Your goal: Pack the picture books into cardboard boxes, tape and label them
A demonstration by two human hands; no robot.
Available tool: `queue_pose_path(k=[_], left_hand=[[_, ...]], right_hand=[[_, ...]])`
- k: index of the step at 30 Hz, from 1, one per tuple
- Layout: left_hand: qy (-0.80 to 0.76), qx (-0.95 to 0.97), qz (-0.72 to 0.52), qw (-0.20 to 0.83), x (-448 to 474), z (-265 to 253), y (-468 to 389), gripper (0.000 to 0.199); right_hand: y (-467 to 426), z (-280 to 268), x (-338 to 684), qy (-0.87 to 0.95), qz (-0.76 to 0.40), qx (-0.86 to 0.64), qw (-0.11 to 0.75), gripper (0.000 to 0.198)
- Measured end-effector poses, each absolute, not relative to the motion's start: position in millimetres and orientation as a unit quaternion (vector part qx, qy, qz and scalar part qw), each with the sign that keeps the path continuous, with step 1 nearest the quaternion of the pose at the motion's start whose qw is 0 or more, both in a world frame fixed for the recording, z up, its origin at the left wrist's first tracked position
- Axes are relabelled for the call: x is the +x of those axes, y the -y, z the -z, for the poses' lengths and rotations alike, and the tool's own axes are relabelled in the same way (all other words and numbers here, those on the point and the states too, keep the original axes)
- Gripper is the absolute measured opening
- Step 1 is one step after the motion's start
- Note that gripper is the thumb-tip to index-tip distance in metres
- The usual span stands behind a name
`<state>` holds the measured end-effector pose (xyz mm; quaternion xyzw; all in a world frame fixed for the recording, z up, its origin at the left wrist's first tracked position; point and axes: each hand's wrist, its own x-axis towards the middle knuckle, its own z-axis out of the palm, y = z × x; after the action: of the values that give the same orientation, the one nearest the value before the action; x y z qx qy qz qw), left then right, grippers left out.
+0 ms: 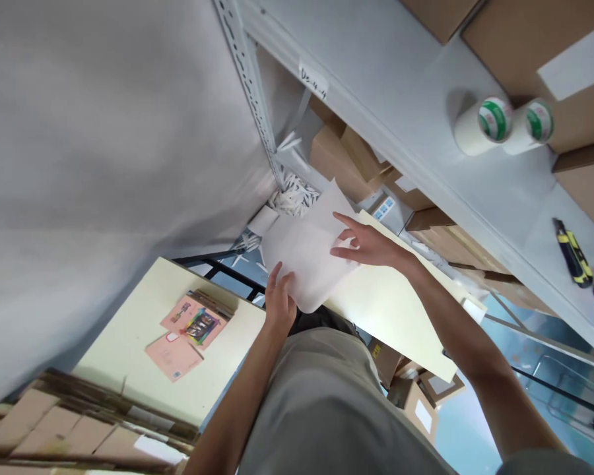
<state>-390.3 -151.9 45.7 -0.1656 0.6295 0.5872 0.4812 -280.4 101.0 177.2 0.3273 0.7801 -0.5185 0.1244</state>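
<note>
A thin white sheet (307, 254), possibly a flat bag, lies tilted in front of my body, between both hands. My left hand (281, 300) is at its lower left edge, fingers pointing up along it and closed on that edge; the thumb is hard to see. Over the right part of the sheet is my right hand (369, 243), its index finger stretched out and the other fingers apart. Whether its fingertips press on the surface I cannot tell.
Pink printed packets (185, 333) lie on the left table (129, 330). A pale board (400, 310) extends to the right. Above it, a grey shelf (400, 86) carries tape rolls (482, 125), a utility knife (573, 254) and cartons. White paper strips (294, 196) fill the corner. Flattened cardboard (74, 429) is stacked lower left.
</note>
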Motion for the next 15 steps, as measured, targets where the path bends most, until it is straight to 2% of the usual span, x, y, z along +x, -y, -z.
queue_pose_path(k=[3, 5, 11, 13, 15], left_hand=[[-0.597, -0.214, -0.600, 0.487, -382.5, -39.4, 147.0, 0.059], [-0.597, -0.222, -0.591, 0.495, -376.8, -32.5, 145.3, 0.055], [-0.600, -0.176, -0.583, 0.519, -359.5, -14.7, 147.3, 0.043], [-0.589, -0.179, -0.585, 0.528, -353.0, -11.7, 147.9, 0.046], [-0.586, -0.180, -0.580, 0.536, -346.0, -7.4, 147.9, 0.046]], right_hand=[[-96.2, -189.5, -243.5, -0.764, 0.489, 0.378, 0.187, 0.100], [-90.7, -195.9, -214.8, -0.751, 0.471, 0.404, 0.225, 0.091], [-57.0, -213.1, -124.4, -0.733, 0.477, 0.378, 0.303, 0.024], [-44.4, -218.7, -96.6, -0.725, 0.494, 0.378, 0.295, 0.021], [-35.0, -224.1, -70.1, -0.719, 0.515, 0.379, 0.273, 0.030]])
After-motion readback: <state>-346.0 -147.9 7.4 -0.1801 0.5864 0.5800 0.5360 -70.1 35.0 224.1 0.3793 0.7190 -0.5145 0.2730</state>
